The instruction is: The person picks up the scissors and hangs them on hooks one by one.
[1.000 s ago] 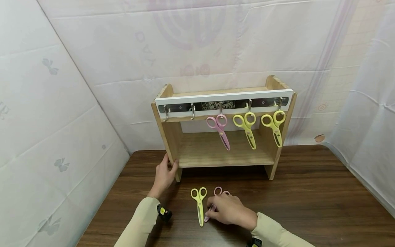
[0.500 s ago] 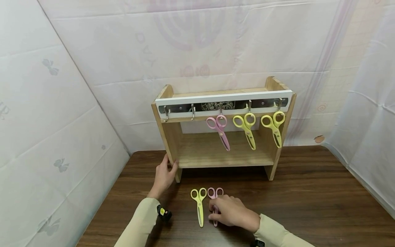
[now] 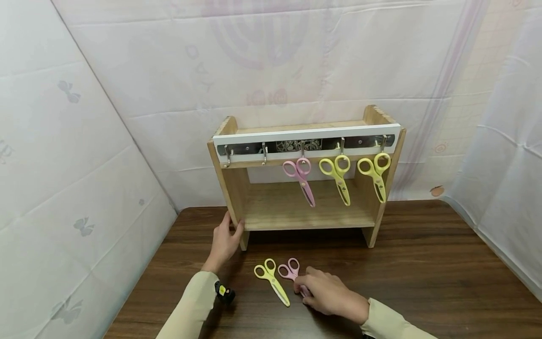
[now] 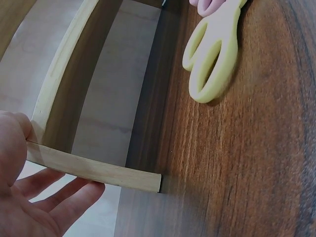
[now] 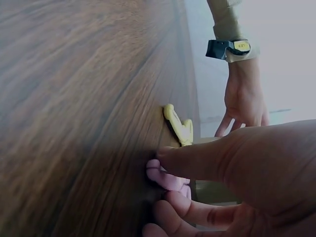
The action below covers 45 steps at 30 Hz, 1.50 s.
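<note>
My left hand (image 3: 224,242) grips the lower left side panel (image 4: 94,168) of a wooden shelf rack, thumb in front and fingers behind. On the table, my right hand (image 3: 328,292) pinches pink scissors (image 3: 290,271) by the blade end, which the fingers partly hide; the handles point away to the left. In the right wrist view, thumb and fingers lie on either side of the pink scissors' tip (image 5: 168,178). Just left of them lie yellow scissors (image 3: 271,280), slanted with the tip toward me.
The rack's white hook rail (image 3: 250,150) carries hanging pink scissors (image 3: 302,181) at the middle hook and two yellow pairs, one here (image 3: 337,176) and one at far right (image 3: 376,174). Its two left hooks hold nothing. White patterned sheets (image 3: 127,117) stand behind and beside the table.
My right hand has moved right, swinging the pink scissors' blade end rightward and their handles leftward. The yellow scissors have turned likewise, tip to the right. My left hand stays on the rack.
</note>
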### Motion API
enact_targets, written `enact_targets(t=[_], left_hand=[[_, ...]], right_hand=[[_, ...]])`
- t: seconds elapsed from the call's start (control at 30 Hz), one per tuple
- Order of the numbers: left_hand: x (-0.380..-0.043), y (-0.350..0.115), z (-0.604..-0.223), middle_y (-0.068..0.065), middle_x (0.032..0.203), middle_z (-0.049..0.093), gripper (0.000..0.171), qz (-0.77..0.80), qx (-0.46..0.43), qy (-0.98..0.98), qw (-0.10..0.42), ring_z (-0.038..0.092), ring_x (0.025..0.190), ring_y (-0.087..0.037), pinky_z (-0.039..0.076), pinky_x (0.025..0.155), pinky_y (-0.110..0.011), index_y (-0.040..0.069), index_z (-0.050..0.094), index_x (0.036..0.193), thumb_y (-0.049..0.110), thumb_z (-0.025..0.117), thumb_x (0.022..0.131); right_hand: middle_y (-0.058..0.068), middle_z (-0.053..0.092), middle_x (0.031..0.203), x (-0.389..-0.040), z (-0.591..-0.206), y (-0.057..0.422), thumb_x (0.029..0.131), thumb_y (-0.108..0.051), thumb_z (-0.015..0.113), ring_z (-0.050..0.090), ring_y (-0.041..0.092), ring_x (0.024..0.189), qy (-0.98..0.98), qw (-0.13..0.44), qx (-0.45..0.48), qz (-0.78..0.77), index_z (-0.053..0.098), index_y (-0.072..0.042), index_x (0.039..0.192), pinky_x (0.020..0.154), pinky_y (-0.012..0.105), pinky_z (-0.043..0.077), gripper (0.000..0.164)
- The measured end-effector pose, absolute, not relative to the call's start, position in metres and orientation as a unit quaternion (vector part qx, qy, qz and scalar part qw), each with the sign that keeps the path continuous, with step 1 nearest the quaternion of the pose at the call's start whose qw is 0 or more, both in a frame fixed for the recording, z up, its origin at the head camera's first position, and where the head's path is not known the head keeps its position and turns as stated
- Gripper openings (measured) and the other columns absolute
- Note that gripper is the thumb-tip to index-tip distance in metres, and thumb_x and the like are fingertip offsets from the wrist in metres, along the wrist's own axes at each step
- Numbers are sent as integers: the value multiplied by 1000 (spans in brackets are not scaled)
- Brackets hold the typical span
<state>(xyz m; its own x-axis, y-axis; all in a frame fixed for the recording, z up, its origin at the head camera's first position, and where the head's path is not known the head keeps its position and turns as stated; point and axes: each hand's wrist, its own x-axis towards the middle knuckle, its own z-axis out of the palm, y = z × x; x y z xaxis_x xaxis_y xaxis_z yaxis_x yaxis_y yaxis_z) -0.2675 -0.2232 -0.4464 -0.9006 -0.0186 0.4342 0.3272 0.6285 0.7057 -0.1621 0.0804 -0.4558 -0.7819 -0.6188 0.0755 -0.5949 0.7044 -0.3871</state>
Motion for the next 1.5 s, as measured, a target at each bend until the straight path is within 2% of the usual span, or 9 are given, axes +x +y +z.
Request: enact_targets(t=[0.3,0.6,0.9,1.0,1.07,1.23,1.3,1.5], left_hand=[[-266,-223,-445,-22,123,67,44,-425,-81,-881,194,69,106,-37,64,72,-45,6,49,146,21,58,106],[-266,-223,-445,-23,125,66,45,-429,-80,-879,191,69,107,-38,64,73,-45,6,48,147,21,58,106],[-265,-223,-444,-22,125,66,46,-431,-82,-878,189,69,107,-38,64,73,-46,6,47,148,22,58,106],[-265,-223,-444,-22,125,66,46,-432,-84,-878,189,68,107,-38,64,73,-46,6,47,149,22,58,107],[-265,-223,-444,-22,125,66,46,-432,-84,-878,189,68,108,-38,64,73,-46,6,46,149,22,58,107],[-266,-223,-445,-22,125,66,46,-434,-85,-877,190,68,108,-38,63,74,-45,6,47,148,21,58,106],[-266,-223,-445,-22,125,66,46,-434,-83,-877,190,68,108,-38,63,74,-45,6,47,148,21,58,106],[-265,-222,-444,-21,124,66,46,-434,-81,-878,186,68,109,-38,63,75,-46,7,47,148,21,58,107]], right_hand=[[-11,48,87,-160,-461,92,92,-5,73,46,7,64,917,13,-338,-211,65,-29,99,48,26,39,26],[-12,44,82,-159,-460,98,89,1,72,44,8,66,913,-2,-342,-224,53,-27,97,45,26,36,34],[-8,55,81,-165,-461,104,86,2,77,49,3,65,907,-1,-339,-248,54,-20,121,50,24,41,47],[-8,55,79,-167,-461,107,86,2,78,48,2,65,909,3,-334,-249,58,-18,124,50,24,41,47],[-9,55,79,-168,-462,108,87,1,77,48,2,65,912,5,-327,-248,63,-17,121,51,24,42,41],[-12,53,79,-169,-462,111,88,-4,78,49,3,68,918,6,-313,-242,70,-19,100,51,25,42,21],[-12,54,79,-169,-462,112,87,-4,78,50,4,68,920,0,-312,-237,70,-21,94,50,25,41,20],[-13,55,79,-170,-461,117,85,-2,80,51,5,69,922,-17,-313,-228,69,-25,89,48,27,40,25]])
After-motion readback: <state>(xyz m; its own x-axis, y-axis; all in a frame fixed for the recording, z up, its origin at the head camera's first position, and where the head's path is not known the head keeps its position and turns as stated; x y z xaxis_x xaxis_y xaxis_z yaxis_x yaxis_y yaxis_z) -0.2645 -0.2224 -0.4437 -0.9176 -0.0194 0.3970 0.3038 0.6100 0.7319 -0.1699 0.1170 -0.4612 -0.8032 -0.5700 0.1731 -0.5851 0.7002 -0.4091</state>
